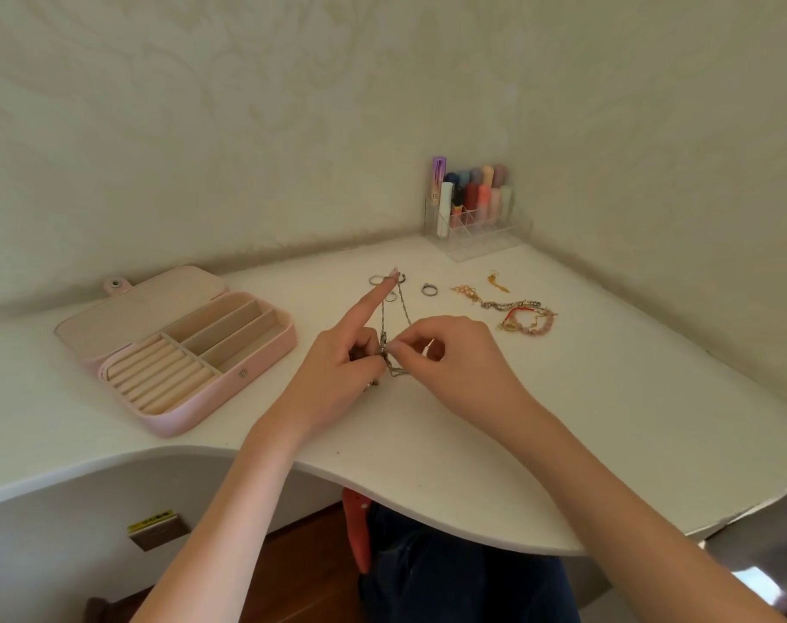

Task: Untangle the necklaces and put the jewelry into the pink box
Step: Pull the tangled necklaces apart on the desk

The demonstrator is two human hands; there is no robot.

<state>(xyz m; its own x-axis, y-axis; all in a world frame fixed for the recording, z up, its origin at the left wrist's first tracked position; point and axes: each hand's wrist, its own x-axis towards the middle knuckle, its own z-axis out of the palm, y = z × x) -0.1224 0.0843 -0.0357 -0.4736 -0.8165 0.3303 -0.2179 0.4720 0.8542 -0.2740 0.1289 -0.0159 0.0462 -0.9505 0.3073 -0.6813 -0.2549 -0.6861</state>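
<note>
Head view, one item per line. Tangled necklaces (394, 335): you are holding these at the centre of the frame, just above the counter (472, 420), with two chain strands running up toward the rings. Left hand (338, 370): you are pinching the knot with thumb and curled fingers while the forefinger is pointing straight out toward the upper middle of the frame. Right hand (463, 353): you are nipping the same knot from the right, fingertips curled tight on the chain. Pink box (180, 348): it is lying open at the left of the frame, lid back, ring rolls and long compartments showing no jewelry that I can make out. Rings (429, 289): several are sitting loose above your hands. Bracelets and gold pieces (517, 314): these are waiting at the right of centre. Clear organiser of lipsticks (475, 209): it is standing in the far corner. Progress, as judged: you are early on, with the untangling under way and nothing boxed.
</note>
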